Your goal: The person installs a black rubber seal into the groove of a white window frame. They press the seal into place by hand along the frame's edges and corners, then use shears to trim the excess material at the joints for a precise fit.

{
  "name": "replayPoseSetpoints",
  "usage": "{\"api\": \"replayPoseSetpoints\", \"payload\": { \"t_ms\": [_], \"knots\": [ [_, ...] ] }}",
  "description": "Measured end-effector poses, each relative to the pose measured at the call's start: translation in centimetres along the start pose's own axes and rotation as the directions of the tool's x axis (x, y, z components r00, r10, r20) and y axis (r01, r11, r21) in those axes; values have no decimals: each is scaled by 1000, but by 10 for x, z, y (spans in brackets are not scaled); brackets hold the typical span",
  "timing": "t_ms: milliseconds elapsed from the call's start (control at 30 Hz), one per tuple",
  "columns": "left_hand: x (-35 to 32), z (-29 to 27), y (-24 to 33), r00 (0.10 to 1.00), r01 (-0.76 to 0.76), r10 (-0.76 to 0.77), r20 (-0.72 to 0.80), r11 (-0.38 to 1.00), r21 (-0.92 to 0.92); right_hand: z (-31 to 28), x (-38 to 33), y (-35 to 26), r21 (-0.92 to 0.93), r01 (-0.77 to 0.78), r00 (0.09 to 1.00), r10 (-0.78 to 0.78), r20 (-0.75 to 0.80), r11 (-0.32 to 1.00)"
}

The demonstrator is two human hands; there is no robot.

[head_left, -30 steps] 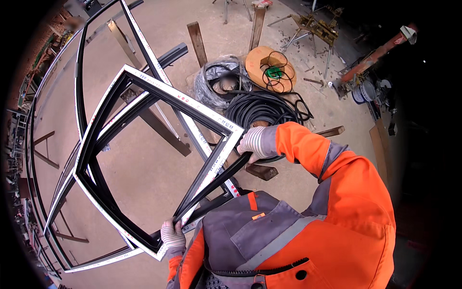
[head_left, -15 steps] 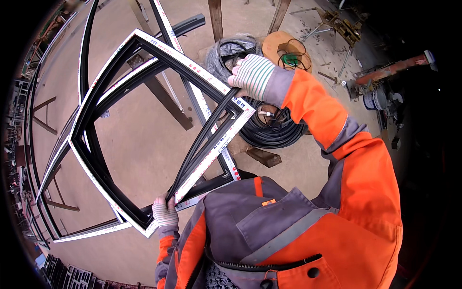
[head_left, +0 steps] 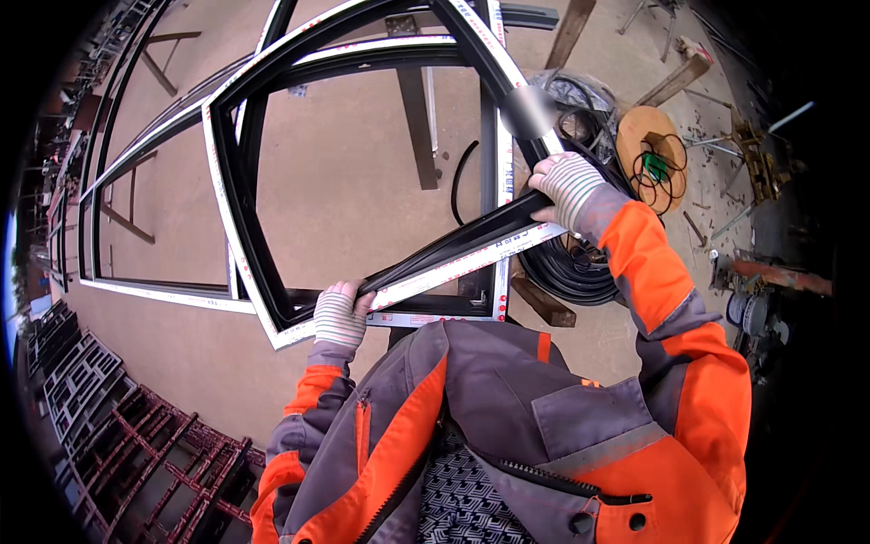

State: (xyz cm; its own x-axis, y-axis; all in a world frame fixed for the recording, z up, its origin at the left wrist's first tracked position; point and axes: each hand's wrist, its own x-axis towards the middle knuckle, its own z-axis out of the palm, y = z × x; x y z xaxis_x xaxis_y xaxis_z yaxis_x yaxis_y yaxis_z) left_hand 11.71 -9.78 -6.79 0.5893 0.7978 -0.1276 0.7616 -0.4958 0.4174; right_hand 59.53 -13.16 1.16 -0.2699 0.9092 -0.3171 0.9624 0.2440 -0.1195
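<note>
The person holds up a big window frame (head_left: 237, 195), black inside with white strips on its edges. It is lifted off the sandy ground and tilted toward the person's chest.

The left hand (head_left: 340, 315), in a striped glove, is closed around the near bar of the frame, close to its lower corner. The right hand (head_left: 566, 186), in the same kind of glove, is curled over the other end of that bar, up by the right corner. Its fingers press on a black rubber strip (head_left: 444, 252) that lies along the bar between the two hands.

It looks like the strip is being pushed into the groove of the frame. Along this bar it seems to sit in place, so that side may be mostly done. I cannot tell if the other three sides have rubber in them yet, because they are too dark and bent in this view.

Behind the right hand a big coil of black rubber (head_left: 566, 267) lies on the ground, so there is plenty left to use. More frames (head_left: 145, 227) lie flat to the left.
</note>
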Motion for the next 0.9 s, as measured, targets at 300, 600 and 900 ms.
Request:
{"api": "replayPoseSetpoints", "payload": {
  "t_ms": [300,600,900],
  "knots": [
    [-5,-12,1,998,18,-20,-56,1000,-24,11,84,-154,292,131,956,-199,217,947],
    [-74,-29,-107,576,408,-599,-556,801,-439,22,168,-215,384,28,814,-244,527,923],
    [-108,-25,-135,517,367,-856,-4,226,-902,45,193,-233,682,-16,765,-430,479,731]
  ]
}}
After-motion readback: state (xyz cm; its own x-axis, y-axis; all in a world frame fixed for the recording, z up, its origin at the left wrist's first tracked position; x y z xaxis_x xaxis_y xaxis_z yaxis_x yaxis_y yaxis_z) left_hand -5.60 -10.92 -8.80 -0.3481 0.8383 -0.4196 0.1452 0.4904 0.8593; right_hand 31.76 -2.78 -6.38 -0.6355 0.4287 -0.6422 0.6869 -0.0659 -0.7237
